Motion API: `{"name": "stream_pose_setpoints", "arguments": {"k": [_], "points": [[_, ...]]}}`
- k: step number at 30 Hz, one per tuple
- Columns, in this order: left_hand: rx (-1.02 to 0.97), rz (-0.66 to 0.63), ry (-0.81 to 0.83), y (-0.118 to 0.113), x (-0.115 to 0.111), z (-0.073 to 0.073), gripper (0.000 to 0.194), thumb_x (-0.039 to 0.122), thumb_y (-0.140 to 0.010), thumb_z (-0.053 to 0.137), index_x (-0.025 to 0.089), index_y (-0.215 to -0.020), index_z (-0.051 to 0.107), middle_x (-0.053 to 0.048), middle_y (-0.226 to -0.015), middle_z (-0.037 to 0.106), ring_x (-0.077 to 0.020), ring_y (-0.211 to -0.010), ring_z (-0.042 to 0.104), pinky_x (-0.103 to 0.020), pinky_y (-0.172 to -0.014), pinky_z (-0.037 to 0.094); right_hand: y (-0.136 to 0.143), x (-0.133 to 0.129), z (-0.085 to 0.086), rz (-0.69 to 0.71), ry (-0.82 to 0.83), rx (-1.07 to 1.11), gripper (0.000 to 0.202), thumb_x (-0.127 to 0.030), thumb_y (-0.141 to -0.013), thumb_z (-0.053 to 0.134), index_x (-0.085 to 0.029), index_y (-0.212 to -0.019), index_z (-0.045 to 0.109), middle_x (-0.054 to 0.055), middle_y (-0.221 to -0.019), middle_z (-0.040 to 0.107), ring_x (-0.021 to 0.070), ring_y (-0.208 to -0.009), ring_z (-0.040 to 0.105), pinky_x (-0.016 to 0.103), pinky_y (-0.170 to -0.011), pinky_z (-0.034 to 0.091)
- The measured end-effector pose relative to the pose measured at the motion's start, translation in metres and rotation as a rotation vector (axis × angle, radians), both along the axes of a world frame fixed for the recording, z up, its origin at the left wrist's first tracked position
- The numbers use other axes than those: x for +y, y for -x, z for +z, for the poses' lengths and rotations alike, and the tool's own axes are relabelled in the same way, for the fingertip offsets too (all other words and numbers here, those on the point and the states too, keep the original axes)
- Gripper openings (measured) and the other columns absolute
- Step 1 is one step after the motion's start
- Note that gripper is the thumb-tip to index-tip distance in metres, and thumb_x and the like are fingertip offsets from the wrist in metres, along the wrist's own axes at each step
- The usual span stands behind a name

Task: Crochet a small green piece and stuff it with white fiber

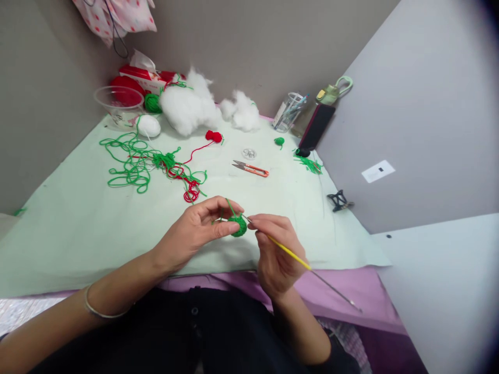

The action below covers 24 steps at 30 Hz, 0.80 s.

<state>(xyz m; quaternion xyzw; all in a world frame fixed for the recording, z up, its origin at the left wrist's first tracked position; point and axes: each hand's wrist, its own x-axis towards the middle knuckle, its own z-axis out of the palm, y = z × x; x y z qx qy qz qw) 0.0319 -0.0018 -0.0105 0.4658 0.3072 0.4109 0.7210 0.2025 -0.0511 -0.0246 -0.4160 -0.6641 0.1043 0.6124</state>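
Observation:
Between the thumb and fingers of my left hand (pixel 195 228) is a small round green crochet piece (pixel 238 227). A strand of green yarn rises from its top toward my left fingers. My right hand (pixel 278 249) pinches a crochet hook (pixel 290 253) with a yellow grip, held like a pencil. The hook's metal tip is at the upper right edge of the piece; whether it sits in a stitch I cannot tell. Beyond my hands lie orange thread snips (pixel 251 168) and a small clear dish (pixel 249 154) of tiny pieces.
Tangled green yarn (pixel 132 166) and red yarn (pixel 192 191) spread at left. White stuffing (pixel 189 104), a clear plastic tub (pixel 119 106) and a tissue box (pixel 142 78) stand behind. At right are a phone (pixel 317 127), a pen cup (pixel 288 111), green scraps (pixel 311 164) and a black claw clip (pixel 339 200).

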Motion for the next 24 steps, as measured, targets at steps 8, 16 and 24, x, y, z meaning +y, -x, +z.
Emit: {"name": "stream_pose_setpoints", "arguments": {"k": [8,16,24], "points": [[-0.09,-0.009,0.07,-0.005,-0.007,0.002,0.042,0.023,-0.078,0.085,0.026,-0.12,0.076,-0.004,-0.105,0.07,-0.0192,-0.107,0.063,-0.032,-0.099,0.051,0.009,0.008,-0.012,-0.052,-0.109,0.047,0.033,-0.014,-0.096,0.061,-0.033,-0.119,0.075,0.008,-0.11,0.077,0.0233,-0.095,0.075,0.042,-0.074,0.064],[-0.15,0.087,-0.027,-0.011,-0.011,0.005,0.042,0.019,-0.078,0.085,0.033,-0.117,0.078,-0.001,-0.109,0.066,-0.0155,-0.1,0.061,-0.024,-0.082,0.054,0.02,0.007,-0.001,-0.014,-0.064,0.265,0.022,-0.019,-0.099,0.059,-0.031,-0.108,0.076,0.005,-0.103,0.078,0.0172,-0.081,0.072,0.032,-0.062,0.059],[0.098,0.186,-0.335,-0.009,-0.011,0.007,0.047,0.021,-0.083,0.081,0.032,-0.128,0.073,-0.003,-0.111,0.071,-0.0191,-0.104,0.066,-0.03,-0.091,0.057,0.033,0.013,0.009,0.062,0.247,0.687,0.014,-0.036,-0.1,0.059,-0.024,-0.096,0.066,-0.001,-0.08,0.071,0.0054,-0.046,0.048,0.019,-0.04,0.038]]}}
